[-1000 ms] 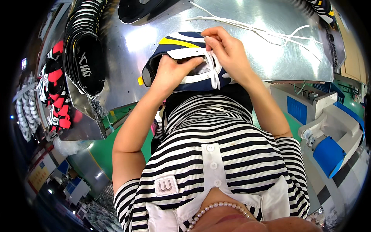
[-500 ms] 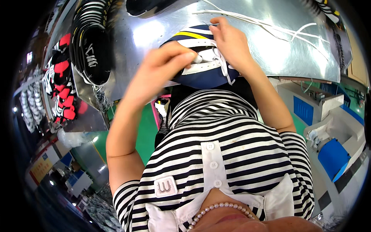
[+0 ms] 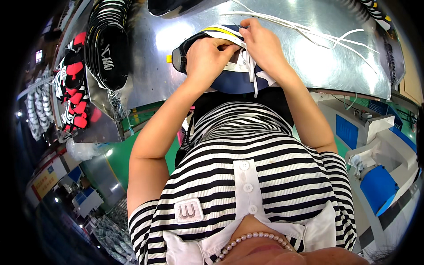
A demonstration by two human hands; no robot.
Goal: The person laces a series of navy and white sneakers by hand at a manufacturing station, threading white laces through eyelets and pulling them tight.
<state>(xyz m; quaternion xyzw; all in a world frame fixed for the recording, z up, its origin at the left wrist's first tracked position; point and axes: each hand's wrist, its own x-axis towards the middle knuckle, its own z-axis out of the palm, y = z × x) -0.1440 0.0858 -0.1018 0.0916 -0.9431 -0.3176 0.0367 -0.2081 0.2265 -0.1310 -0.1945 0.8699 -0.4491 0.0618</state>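
In the head view, the left hand lies over the opening of a navy fabric shoe upper with white and yellow trim, its thumb and fingers bent toward each other at the white eyelet edge; whether they pinch anything cannot be told. The right hand is at the upper's right part, thumb and forefinger close together near its far edge; what may be between them is too small to tell.

The upper is at the near edge of a shiny metal table, in front of the person's black-and-white striped shirt. A small yellow tab sticks out at its left end. A flat white lace crosses it, one end hanging toward the shirt.

Loose white laces lie beyond the right hand. To the left is a nested row of black shoe uppers, with red, black and white shoe pieces farther left.
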